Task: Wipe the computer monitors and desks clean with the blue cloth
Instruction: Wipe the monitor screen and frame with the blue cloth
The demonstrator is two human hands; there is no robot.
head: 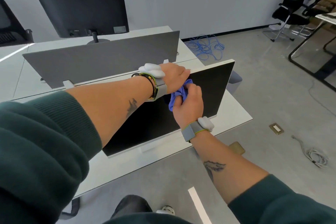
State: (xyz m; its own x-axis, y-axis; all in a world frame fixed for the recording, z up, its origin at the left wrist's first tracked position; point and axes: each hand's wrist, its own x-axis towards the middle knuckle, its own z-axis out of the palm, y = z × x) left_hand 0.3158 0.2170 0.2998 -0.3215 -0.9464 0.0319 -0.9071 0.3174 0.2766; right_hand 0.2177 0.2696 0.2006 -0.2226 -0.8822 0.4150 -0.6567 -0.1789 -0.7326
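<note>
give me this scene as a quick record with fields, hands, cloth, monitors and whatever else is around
left hand: holds the top edge of the near monitor
right hand: grips the bunched blue cloth against the upper screen
near monitor: white frame, dark screen, stands on the near desk
far monitor: back to the camera, beyond the grey divider panel
floor: tangled blue cable near the wall
seating: black office chair at far right

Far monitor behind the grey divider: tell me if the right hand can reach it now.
Probably not: the far monitor stands beyond the grey divider, and the right hand grips the blue cloth at the near monitor.
</note>
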